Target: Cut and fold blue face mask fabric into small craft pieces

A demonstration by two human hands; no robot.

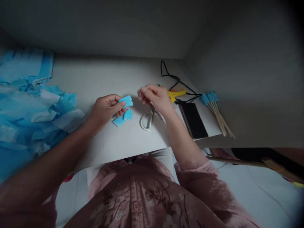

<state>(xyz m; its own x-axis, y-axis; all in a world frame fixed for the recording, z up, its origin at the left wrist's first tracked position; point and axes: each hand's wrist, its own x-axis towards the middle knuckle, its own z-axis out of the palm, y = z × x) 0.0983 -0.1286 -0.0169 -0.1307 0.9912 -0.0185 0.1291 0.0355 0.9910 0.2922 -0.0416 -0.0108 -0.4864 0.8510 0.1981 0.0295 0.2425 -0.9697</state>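
My left hand (108, 109) pinches a small folded piece of light blue fabric (126, 101) between thumb and fingers. Just below it, more blue folded pieces (119, 121) lie on the table. Raised to the right of the held piece, my right hand (153, 96) has its fingers curled together at the tips; what they hold, if anything, is too small to make out. Under that hand and wrist lie scissors with white handles (145, 122), their blades mostly hidden.
A large heap of crumpled blue and white sheets (42, 117) covers the table's left side. Beyond my right hand are a yellow glue gun (177, 94), its black cord (174, 77) and a dark phone (193, 120). Sticks with blue tops (217, 115) rest at the right edge.
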